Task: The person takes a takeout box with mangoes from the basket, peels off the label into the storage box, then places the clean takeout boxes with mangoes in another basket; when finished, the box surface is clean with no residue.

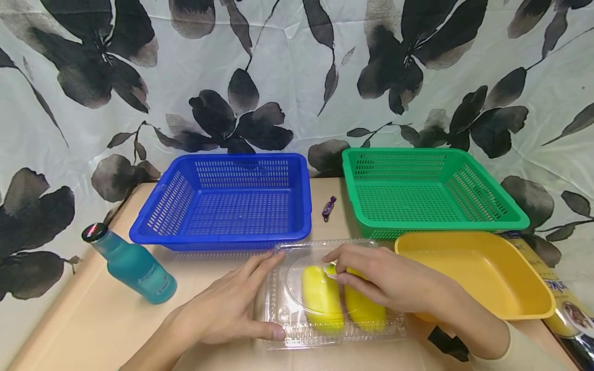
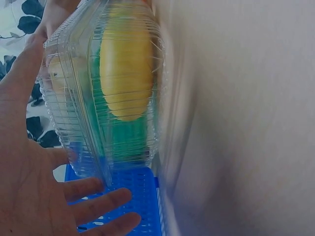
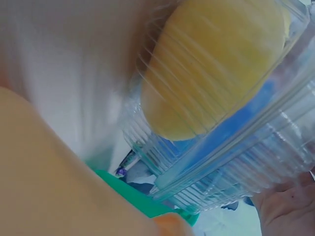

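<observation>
A clear plastic clamshell container [image 1: 297, 330], its lid down, lies at the front middle of the table in the head view. Inside it are two smooth yellow oblong things [image 1: 321, 296], seen through the ribbed wall in both wrist views. My left hand [image 1: 223, 301] rests at the container's left side, thumb and fingers spread along the edge; the left wrist view shows those fingers [image 2: 101, 209] straight. Over the lid, my right hand [image 1: 376, 273] has its fingers bent, with a small whitish piece [image 1: 330, 271] pinched between thumb and fingertips.
Behind the container stand a blue basket [image 1: 218, 239] and a green basket [image 1: 436, 226], with a purple-wrapped candy [image 1: 328, 208] between them. A yellow tub [image 1: 487, 273] sits at the right, beside a yellow packet [image 1: 563, 304]. At the left is a teal bottle [image 1: 134, 270].
</observation>
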{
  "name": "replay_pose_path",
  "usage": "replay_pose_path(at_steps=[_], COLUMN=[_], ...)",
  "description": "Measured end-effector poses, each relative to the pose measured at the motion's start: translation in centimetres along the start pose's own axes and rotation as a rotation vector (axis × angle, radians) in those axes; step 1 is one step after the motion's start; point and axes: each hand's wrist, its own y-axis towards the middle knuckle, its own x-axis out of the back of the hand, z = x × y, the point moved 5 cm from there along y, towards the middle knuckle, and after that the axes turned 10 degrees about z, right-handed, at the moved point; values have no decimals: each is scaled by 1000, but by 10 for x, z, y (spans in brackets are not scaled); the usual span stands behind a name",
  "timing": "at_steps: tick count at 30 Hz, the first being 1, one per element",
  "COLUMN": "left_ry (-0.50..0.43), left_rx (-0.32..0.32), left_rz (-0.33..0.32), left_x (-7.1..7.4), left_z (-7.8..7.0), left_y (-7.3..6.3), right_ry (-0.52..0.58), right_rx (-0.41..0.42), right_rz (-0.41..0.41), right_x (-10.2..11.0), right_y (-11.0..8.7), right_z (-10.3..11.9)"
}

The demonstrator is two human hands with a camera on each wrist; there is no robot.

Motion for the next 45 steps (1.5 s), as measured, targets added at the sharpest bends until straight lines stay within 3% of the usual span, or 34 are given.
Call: replay_pose_path(at_steps=[6,16,27,36,45], left_ry=[-3,-45,-56,-50,-79], left_rx=[-2,19,36,31,40], left_rz=[-8,14,40,47,81], left_x=[0,-3,-4,-3,-3], left_z=[0,1,2,0,1], left_y=[-1,-2,-2,0,0], right_ry=[89,170,104,4,-19], right_rx=[-58,10,7,25,37], right_rz=[-4,-30,-82,-180,-194], right_x=[3,11,34,52,60], right_y=[-1,-9,-29,-53,-70], right_z=[-6,-11,-19,-36,-51])
